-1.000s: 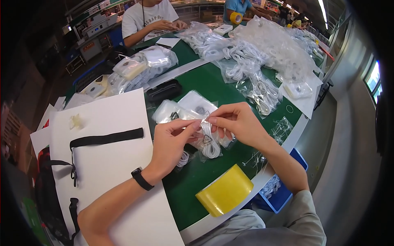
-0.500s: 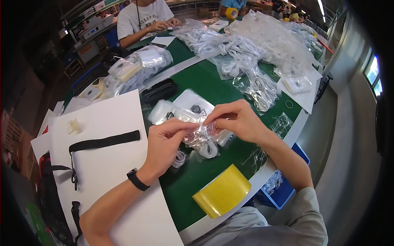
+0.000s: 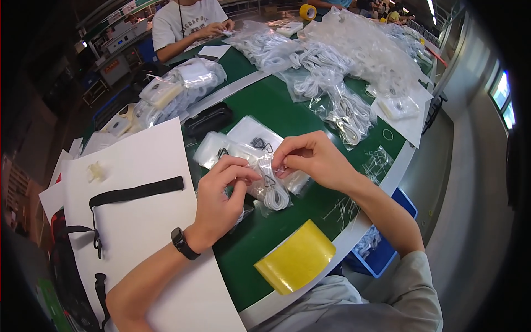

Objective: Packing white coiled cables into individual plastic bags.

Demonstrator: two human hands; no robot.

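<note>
A clear plastic bag (image 3: 267, 176) with a coiled white cable (image 3: 275, 198) inside lies on the green tabletop in front of me. My right hand (image 3: 315, 161) pinches the bag's upper right edge between thumb and forefinger. To the left of the bag is my left hand (image 3: 220, 195), its fingers bent and parted from the thumb, with nothing visible between them. Stacked flat clear bags (image 3: 253, 134) with dark printed marks lie just beyond both hands. Another bagged cable shows partly beneath my left hand, which hides most of it.
Beside my right forearm lie loose white twist ties (image 3: 344, 210). A wide yellow tape roll (image 3: 296, 258) sits at the near edge. White card (image 3: 138, 232) bearing a black strap (image 3: 138, 191) covers the left. Bagged cables (image 3: 348, 113) heap beyond; a blue bin (image 3: 381, 263) stands below right. A co-worker sits across.
My left hand has come off the bag and its fingers have parted. The right hand stays at the bag's edge. The bag now lies flatter, its cable coil showing more fully.
</note>
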